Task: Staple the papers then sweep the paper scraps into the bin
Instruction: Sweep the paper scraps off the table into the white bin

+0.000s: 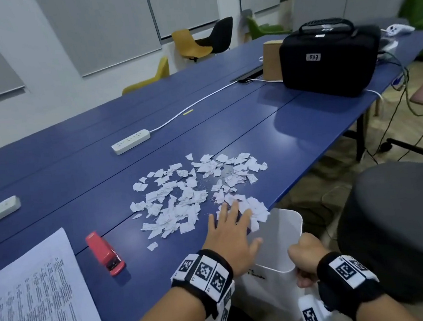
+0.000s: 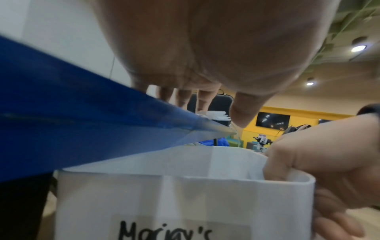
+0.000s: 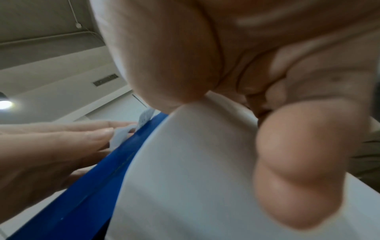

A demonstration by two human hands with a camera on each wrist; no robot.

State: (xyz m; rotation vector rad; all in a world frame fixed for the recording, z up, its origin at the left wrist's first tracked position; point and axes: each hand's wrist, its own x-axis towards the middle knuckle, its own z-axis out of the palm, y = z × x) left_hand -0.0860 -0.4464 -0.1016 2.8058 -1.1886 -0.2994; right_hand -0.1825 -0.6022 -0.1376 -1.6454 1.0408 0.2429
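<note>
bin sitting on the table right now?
No, the right hand grips the white bin by its rim, below the edge of the blue table.

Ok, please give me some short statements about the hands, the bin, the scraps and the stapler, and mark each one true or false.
1. The right hand grips the rim of the white bin. True.
2. The left hand holds the red stapler. False: its fingers lie flat on the paper scraps near the table edge, and the stapler lies alone to its left.
3. The bin is held just below the edge of the blue table. True.
4. All scraps are already in the bin. False: most are spread on the table.
5. The printed papers lie beside the black case. False: they lie at the near left corner, far from it.
</note>
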